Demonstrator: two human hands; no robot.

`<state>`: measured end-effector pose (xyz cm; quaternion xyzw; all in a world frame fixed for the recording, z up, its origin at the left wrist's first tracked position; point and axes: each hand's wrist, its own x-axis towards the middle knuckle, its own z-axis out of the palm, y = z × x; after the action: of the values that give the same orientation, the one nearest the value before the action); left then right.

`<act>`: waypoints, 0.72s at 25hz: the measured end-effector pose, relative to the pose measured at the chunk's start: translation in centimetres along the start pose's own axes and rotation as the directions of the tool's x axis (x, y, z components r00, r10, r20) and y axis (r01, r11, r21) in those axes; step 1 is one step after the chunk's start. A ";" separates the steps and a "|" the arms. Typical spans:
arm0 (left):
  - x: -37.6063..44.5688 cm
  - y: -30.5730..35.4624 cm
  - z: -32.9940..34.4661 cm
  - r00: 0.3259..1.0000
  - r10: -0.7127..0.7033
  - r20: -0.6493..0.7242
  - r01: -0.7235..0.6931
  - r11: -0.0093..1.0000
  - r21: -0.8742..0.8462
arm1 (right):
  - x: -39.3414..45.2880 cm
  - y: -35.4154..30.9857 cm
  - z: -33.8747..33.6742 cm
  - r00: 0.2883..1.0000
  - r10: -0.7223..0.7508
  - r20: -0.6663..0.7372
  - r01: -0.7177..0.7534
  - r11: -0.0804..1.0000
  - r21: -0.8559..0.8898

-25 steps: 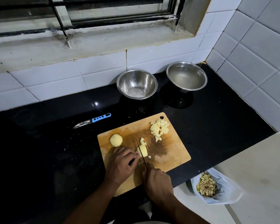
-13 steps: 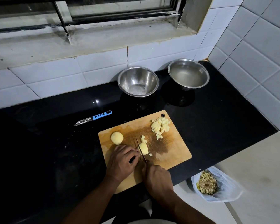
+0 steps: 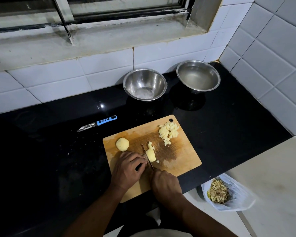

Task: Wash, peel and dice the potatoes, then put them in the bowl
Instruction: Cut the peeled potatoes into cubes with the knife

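Black bench (image 3: 229, 134), tiled wall along the rear and right edges.

Left of the board, on the bench: peeler (image 3: 97, 123) with blue handle, lying flat, blade toward the left edge, well apart from the board.

Wooden cutting board (image 3: 183, 158), set askew near the front edge of the bench.

- Left end of board: whole peeled potato (image 3: 122, 144), free-standing, just beyond the left hand.
- Left hand (image 3: 128, 170): fingers curled, fingertips pressing the potato piece (image 3: 151, 155) from its left side.
- Knife (image 3: 146, 155): blade upright, edge down on the board, running between the left fingertips and the potato piece, touching the piece.
- Right hand (image 3: 166, 183): at the front edge of the board, fingers wrapped round the knife handle; handle itself hidden.
- A few small cut bits just beyond the potato piece and one beside its near end.
- Far right corner of board, near the hanging hole: heap of diced potato (image 3: 168, 131).

Rear edge of bench, against the wall: steel bowl (image 3: 144, 84), no potato inside. To its right, in the rear right corner: second steel bowl (image 3: 197, 76), holding water.

Below the front right corner of the bench, on the floor: plastic bag (image 3: 237, 197) open at the top, filled with peelings (image 3: 218, 190).
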<state>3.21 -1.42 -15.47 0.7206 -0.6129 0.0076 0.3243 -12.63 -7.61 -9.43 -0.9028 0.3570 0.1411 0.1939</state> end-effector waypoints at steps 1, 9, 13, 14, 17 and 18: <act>0.0 0.0 0.0 1.000 0.004 0.002 -0.004 1.000 0.001 | -0.1 0.2 0.1 1.000 -0.006 0.016 0.006 1.000 -0.013; -0.1 0.1 0.2 0.999 0.017 -0.032 -0.017 1.000 -0.002 | -2.5 0.8 0.7 0.997 -0.060 0.057 0.067 0.988 -0.139; 0.2 0.0 0.3 1.000 0.013 -0.024 -0.013 1.000 0.009 | -4.2 1.9 1.1 0.998 -0.051 0.042 0.058 0.982 -0.178; 0.2 0.0 0.3 1.000 0.013 -0.022 -0.013 1.000 0.013 | -4.4 2.0 1.2 0.995 -0.085 0.061 0.094 0.982 -0.161; 0.1 -0.1 0.2 1.000 0.024 -0.006 -0.024 0.999 0.022 | -4.9 2.7 2.1 0.999 -0.036 -0.009 0.036 0.999 -0.003; 0.0 -0.1 0.2 1.000 0.017 0.007 -0.018 1.000 0.024 | -5.1 2.8 2.2 1.000 0.008 -0.022 -0.007 0.999 0.035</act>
<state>3.28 -1.51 -15.65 0.7191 -0.6201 0.0154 0.3133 -18.45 -5.46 -10.03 -0.8995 0.3649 0.1254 0.2050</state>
